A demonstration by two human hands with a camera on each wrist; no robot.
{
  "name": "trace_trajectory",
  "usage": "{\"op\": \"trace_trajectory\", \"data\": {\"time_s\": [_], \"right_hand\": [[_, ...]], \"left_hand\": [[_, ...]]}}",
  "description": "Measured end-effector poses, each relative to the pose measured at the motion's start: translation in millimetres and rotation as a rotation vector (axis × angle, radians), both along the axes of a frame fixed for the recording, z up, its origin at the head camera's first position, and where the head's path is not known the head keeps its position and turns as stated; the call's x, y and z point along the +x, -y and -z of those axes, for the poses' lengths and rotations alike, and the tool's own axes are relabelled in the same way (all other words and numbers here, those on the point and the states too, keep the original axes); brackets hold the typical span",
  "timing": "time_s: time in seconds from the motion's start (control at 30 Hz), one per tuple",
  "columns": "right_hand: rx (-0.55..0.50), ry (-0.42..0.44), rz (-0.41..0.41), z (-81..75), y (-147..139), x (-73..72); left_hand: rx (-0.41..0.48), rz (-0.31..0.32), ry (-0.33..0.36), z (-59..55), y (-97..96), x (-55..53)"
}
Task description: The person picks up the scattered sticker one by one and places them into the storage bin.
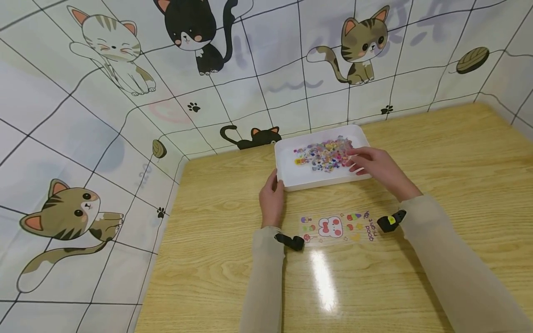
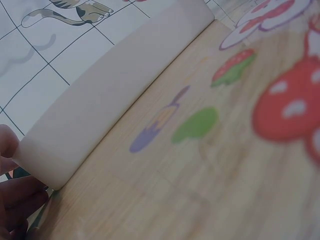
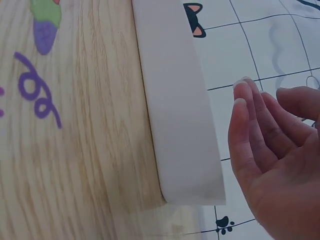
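Observation:
A shallow white tray (image 1: pixel 290 173) stands against the back wall, with a pile of small colourful stickers or charms (image 1: pixel 326 153), too small to make out, in its middle and right part. My left hand (image 1: pixel 272 200) grips the tray's front left corner, its thumb and fingers at either side of the corner in the left wrist view. Over the tray's right end hovers my right hand (image 1: pixel 381 167), fingers loosely bent beside the pile. Its fingers (image 3: pixel 241 125) and thumb stand apart in the right wrist view, and nothing shows between them.
Nearer me on the wooden table (image 1: pixel 216 259) lies a clear strip printed with a rabbit and fruit (image 1: pixel 331 227), between my forearms. A cat-patterned wall covering (image 1: pixel 275 92) rises right behind the tray and along the left side.

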State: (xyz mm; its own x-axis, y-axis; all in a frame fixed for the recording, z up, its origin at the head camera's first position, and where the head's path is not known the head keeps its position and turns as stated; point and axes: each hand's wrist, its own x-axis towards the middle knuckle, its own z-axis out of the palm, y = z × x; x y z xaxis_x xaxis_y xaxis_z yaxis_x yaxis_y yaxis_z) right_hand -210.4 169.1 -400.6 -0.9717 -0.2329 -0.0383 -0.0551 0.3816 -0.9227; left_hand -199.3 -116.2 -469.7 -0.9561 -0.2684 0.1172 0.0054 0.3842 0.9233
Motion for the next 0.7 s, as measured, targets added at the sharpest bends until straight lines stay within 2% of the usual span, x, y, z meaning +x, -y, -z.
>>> {"op": "trace_trajectory", "data": {"time_s": [0.23,0.47,0.7], "right_hand": [[0.005,0.008,-0.049,-3.8,0.9,16.5],[0.100,0.019,-0.084,-7.0,-4.9,30.8],[0.104,0.033,-0.127,-3.5,-9.1,41.0]], "left_hand": [[-0.001,-0.016,0.009,2.6,2.2,3.3],[-0.024,-0.004,-0.007,2.4,0.7,-0.6],[-0.016,0.001,-0.019,0.8,0.6,-1.1]]}}
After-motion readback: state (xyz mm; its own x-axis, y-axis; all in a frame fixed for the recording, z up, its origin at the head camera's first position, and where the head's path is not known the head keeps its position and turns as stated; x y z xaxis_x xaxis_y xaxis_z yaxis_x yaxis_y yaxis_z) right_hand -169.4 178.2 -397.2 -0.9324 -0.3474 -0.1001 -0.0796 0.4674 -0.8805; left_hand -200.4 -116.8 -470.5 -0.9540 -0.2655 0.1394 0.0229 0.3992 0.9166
